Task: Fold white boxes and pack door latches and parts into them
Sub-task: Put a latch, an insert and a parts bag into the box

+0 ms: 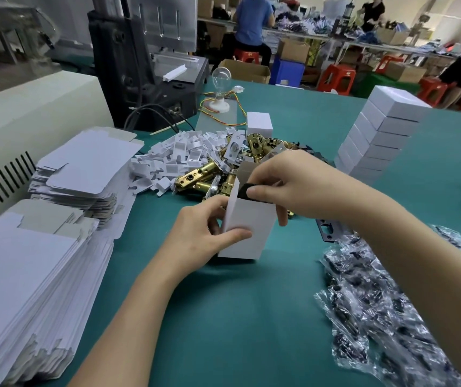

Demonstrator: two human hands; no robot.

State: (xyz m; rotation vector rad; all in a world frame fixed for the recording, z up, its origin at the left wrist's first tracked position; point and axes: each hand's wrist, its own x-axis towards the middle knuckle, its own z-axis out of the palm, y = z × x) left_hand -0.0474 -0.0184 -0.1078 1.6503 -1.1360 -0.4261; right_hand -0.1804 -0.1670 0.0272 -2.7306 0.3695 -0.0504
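Head view: a white box (247, 230) stands upright near the middle of the green tabletop (237, 317), its top flaps open. The left hand (204, 236) holds it steady, its grip curled round the box's left side with the thumb laid across the front face. The right hand (288, 185) is above the open mouth, its grip closed in a pinch on a black part (244, 189) that sits at the box's top edge; how far the part reaches inside cannot be told.

Just behind the box, toward the far edge, lies a heap of brass door latches (204, 177), and touching it on the left is a heap of small white plastic pieces (173, 157). A single closed box (259, 124) stands upright at the far side of the latches. Along the left edge are two stacks of flat box blanks (84, 169), one behind the other. Toward the far right corner rises a leaning stack of folded boxes (377, 141). Clear bags of dark parts (377, 317) lie spread along the right edge, with a black plate (328, 229) flat on the tabletop under the right forearm. A light bulb (219, 79) on a white base stands at the far edge.
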